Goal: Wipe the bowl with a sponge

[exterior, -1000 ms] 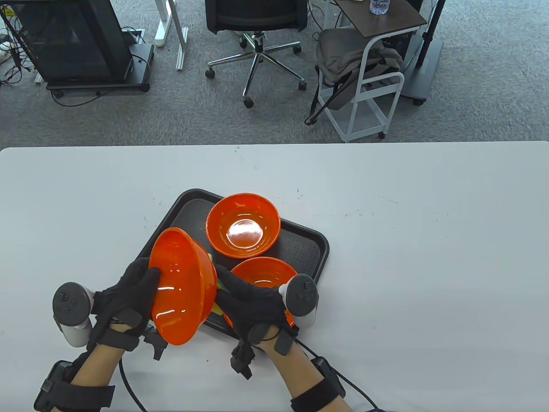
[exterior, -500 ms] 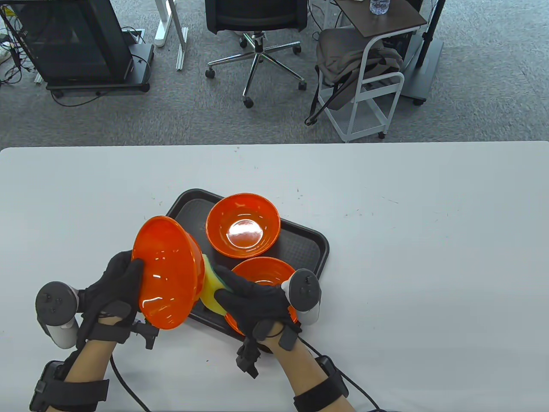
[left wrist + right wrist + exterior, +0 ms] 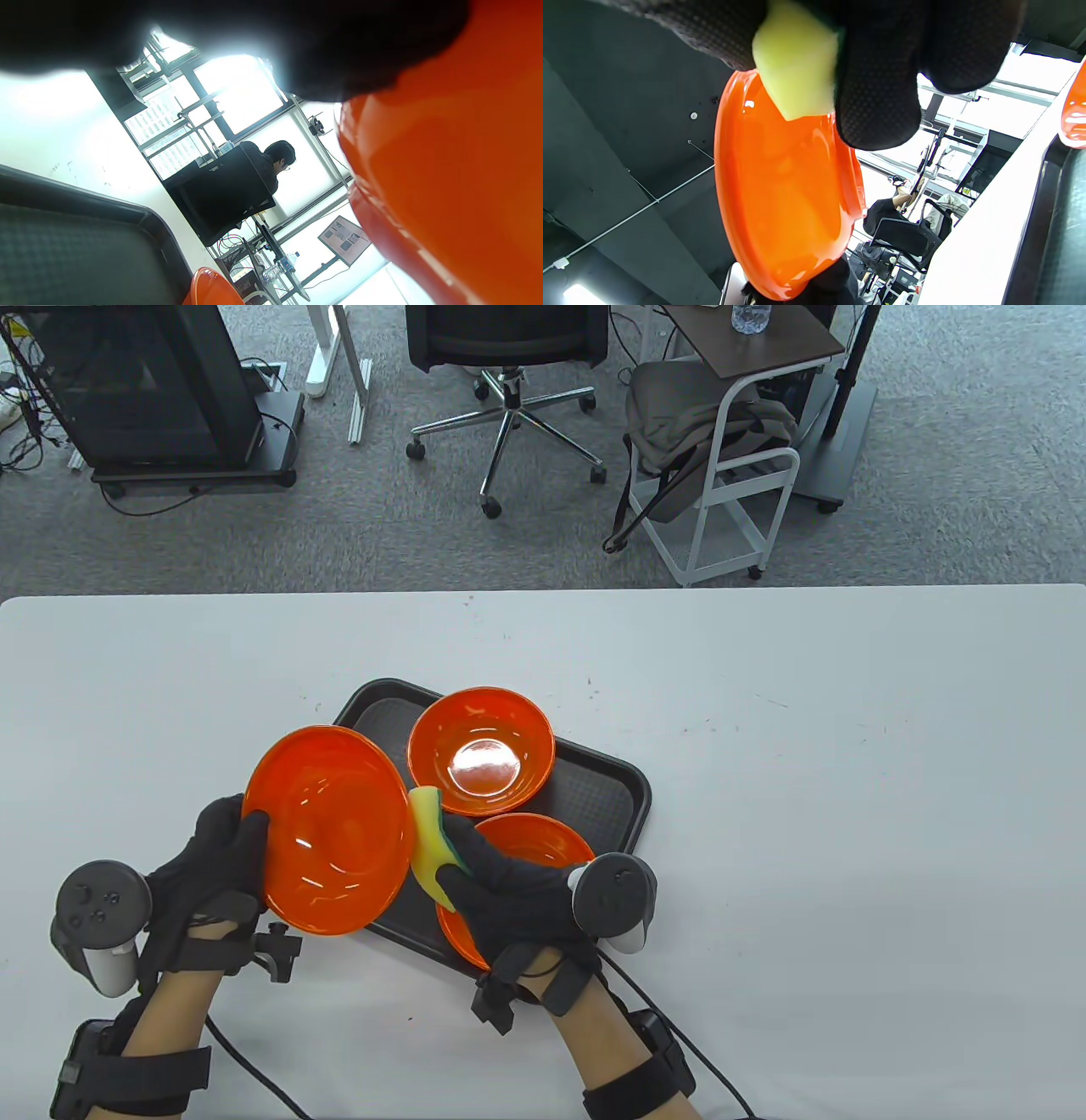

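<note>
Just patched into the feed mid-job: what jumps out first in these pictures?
The bright orange bowl, lifted and tilted over the near-left corner of the black tray, with the left hand gripping its rim. Against its right edge, the right hand holds a yellow sponge. Two more orange bowls rest on the tray.

No text, label, brand, number or sign can be read in any view; the screen seen in the left wrist view is too blurred to make out.
</note>
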A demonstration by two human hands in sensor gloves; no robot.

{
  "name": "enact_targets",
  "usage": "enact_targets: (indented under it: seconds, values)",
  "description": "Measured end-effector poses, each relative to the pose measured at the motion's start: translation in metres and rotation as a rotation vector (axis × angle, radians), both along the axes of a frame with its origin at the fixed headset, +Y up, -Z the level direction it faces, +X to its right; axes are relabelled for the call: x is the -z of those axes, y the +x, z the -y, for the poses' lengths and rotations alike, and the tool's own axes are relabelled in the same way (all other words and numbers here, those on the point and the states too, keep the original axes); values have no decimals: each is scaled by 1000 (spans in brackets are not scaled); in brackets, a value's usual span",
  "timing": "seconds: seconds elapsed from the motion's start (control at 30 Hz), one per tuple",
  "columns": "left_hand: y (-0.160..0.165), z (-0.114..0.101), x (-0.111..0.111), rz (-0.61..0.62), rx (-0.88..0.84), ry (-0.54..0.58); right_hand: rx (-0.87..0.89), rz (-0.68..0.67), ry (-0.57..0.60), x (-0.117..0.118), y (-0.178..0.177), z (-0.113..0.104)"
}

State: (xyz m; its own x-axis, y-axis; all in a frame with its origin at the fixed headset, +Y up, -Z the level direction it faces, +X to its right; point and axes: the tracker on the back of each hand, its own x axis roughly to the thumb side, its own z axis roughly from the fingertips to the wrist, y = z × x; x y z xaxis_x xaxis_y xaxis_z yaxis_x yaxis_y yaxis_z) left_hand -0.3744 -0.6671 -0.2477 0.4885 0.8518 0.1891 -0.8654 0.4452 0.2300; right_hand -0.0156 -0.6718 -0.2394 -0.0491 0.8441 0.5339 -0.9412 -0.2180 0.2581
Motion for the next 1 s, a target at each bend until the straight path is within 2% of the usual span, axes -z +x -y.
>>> enact_targets:
  seconds: [0.13,0.37,0.6,1.0]
  values:
    - [-10,3,3,-49,-16,-10,-27,6,-11,2,3,2]
    - [-41,12,8,-231,-20,-53,-43,46,-22,7,14,4]
    - [-75,29,7,-395,-143,-135,-25,46,-24,12,23,5]
    - [-107,51,5,-564,-286,-192,-59,34,-12,12,25,3]
